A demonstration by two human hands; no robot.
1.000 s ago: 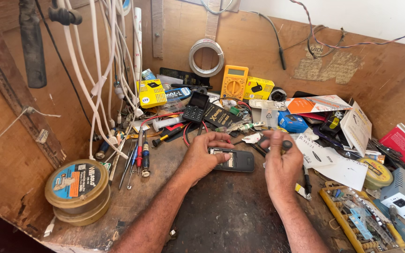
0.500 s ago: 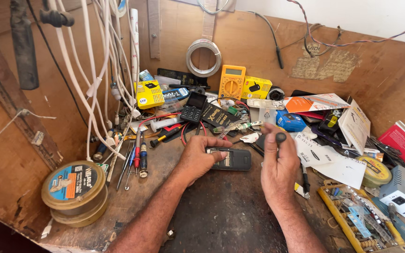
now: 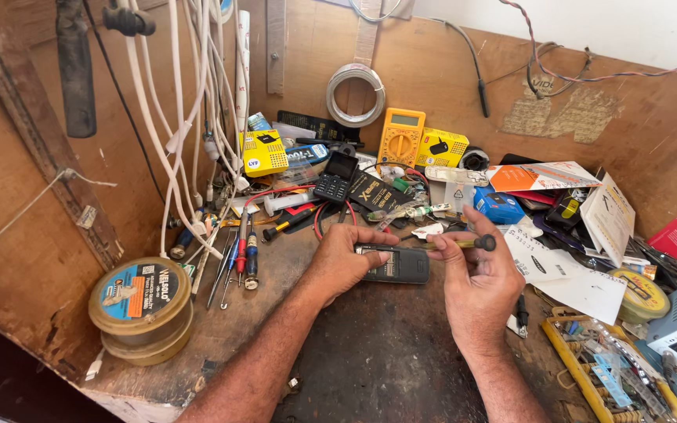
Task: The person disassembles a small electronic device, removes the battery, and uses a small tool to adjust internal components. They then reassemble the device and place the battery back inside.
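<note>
Right hand (image 3: 476,278), clamped on screwdriver (image 3: 452,244), now tipped level toward 9 o'clock; left hand (image 3: 346,262) pinning dark phone (image 3: 397,266) on desk (image 3: 370,352) as before.

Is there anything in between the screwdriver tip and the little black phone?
Nothing visible. The right hand holds the small screwdriver pointing straight at the black phone, which the left hand steadies on the workbench. Clutter sits behind.

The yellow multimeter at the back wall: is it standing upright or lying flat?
Upright. The yellow multimeter leans against the back wall, its dial and screen facing forward.
</note>
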